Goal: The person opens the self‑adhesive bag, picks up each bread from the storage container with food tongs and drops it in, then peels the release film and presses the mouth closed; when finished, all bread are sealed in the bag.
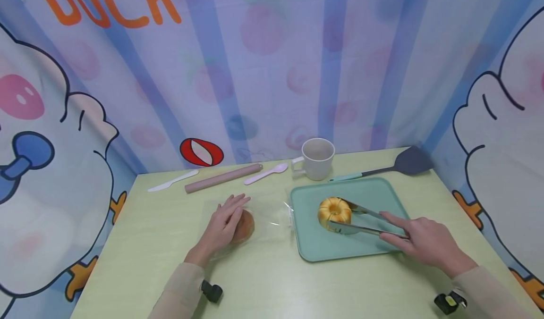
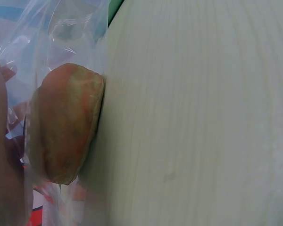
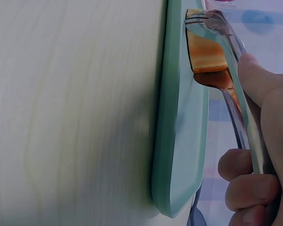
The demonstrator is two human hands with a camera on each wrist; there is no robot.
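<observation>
My left hand (image 1: 222,225) rests against a round brown bun (image 1: 245,226), its fingers stretched out. The bun lies in a clear plastic bag (image 1: 273,209); in the left wrist view the film covers the bun (image 2: 68,125), and part of the hand is hidden behind it. With my right hand (image 1: 431,241) I grip metal serving tongs (image 1: 369,230). Their two ends sit on either side of a golden ring-shaped bread (image 1: 333,209) on a green tray (image 1: 308,246). In the right wrist view the tongs (image 3: 247,110) show one forked end and one rounded end.
Along the table's back edge lie a white plastic knife (image 1: 172,181), a mauve rod (image 1: 224,178), a lilac spoon (image 1: 267,173) and a dark spatula (image 1: 410,161) with a green handle. A white mug (image 1: 318,161) stands behind the tray. A printed curtain (image 1: 272,73) hangs close behind.
</observation>
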